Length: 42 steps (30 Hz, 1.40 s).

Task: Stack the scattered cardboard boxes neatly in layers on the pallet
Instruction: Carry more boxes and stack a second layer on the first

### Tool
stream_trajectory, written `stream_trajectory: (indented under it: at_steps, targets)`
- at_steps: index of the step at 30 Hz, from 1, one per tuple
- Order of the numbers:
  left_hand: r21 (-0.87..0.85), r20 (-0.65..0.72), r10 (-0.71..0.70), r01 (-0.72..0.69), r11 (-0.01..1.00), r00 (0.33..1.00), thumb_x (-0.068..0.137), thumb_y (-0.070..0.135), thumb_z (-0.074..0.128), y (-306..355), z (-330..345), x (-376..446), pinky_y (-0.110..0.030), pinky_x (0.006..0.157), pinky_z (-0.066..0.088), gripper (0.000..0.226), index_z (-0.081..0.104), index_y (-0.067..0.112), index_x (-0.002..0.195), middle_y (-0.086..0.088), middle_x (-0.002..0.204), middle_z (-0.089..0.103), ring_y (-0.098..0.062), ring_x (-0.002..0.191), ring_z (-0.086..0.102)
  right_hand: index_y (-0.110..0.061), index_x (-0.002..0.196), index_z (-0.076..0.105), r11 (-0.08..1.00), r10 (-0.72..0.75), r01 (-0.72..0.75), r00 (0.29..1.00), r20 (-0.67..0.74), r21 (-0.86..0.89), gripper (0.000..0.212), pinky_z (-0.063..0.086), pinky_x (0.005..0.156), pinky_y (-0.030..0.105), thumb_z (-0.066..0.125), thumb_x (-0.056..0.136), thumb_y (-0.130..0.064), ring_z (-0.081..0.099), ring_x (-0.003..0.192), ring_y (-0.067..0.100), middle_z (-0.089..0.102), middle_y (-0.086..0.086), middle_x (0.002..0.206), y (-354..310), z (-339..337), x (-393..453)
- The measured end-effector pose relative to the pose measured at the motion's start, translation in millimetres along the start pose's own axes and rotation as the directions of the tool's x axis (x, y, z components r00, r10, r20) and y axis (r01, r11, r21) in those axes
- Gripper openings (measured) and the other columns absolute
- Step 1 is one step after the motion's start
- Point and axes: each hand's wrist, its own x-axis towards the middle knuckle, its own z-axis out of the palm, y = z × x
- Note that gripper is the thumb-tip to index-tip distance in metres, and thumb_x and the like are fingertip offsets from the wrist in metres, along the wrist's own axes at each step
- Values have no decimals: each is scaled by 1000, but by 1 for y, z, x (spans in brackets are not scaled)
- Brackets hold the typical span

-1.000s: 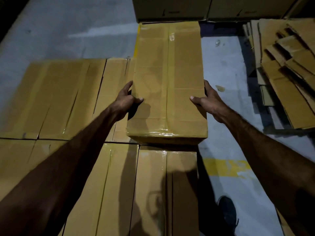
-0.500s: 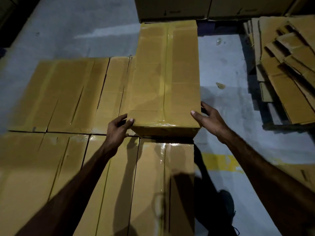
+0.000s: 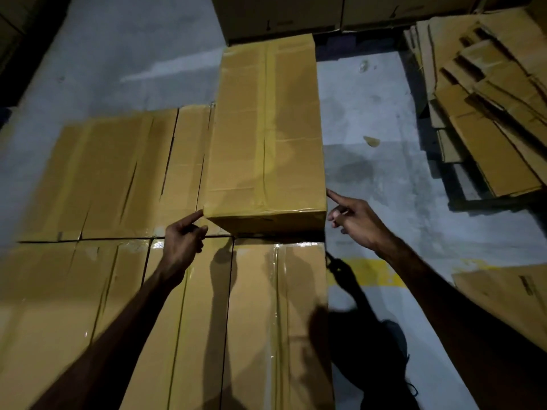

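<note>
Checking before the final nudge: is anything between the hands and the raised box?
Nothing visible. The left hand touches the raised box at its near left corner; the right hand points beside its right edge.

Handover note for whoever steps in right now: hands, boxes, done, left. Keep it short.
Left hand: grips nothing, index fingertip at the near left corner of the raised box.
Right hand: grips nothing, index finger out beside the box's near right corner; contact unclear.
Raised box: lies lengthwise on the taped box layer, right sides about flush.
Done: lower layer looks packed; one box on top.
Left: fill the upper layer. Flattened cardboard lies to the right.
</note>
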Motion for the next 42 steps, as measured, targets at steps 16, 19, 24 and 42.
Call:
stream_trajectory:
  at_steps: [16, 19, 24, 42]
  targets:
    - [66, 189, -30, 18, 998, 982, 99, -12, 48, -8, -7, -14, -33, 62, 52, 81, 30, 35, 164, -14, 77, 53, -24, 78, 57, -44, 165, 7, 986, -45, 80, 972, 231, -147, 107, 47, 114, 32, 39, 87, 22, 38, 151, 17, 26, -6, 170, 10, -3, -15]
    - [57, 193, -26, 15, 998, 981, 100, -11, 48, -6, -9, -17, -30, 60, 53, 81, 28, 35, 164, -16, 80, 56, -27, 79, 55, -48, 164, 7, 983, -61, 100, 968, 244, -152, 109, 47, 116, 40, 40, 86, 21, 37, 152, 19, 26, -6, 170, 11, -3, -13]
    - [60, 186, -35, 24, 998, 982, 101, -11, 48, -4, -10, -21, -34, 63, 55, 80, 28, 33, 165, -5, 70, 61, -22, 74, 59, -62, 158, 6, 978, -80, 122, 967, 241, -166, 111, 50, 110, 54, 42, 88, 16, 53, 139, 30, 26, -5, 171, 11, 0, -16]
    - [36, 163, -56, 51, 998, 985, 98, -12, 50, -1, 4, -26, -41, 68, 53, 85, 25, 33, 166, 6, 61, 59, -17, 71, 58, -51, 163, 9, 986, -64, 90, 982, 180, -142, 105, 47, 116, 40, 45, 90, 16, 38, 152, 20, 25, -6, 171, 17, 4, -14]
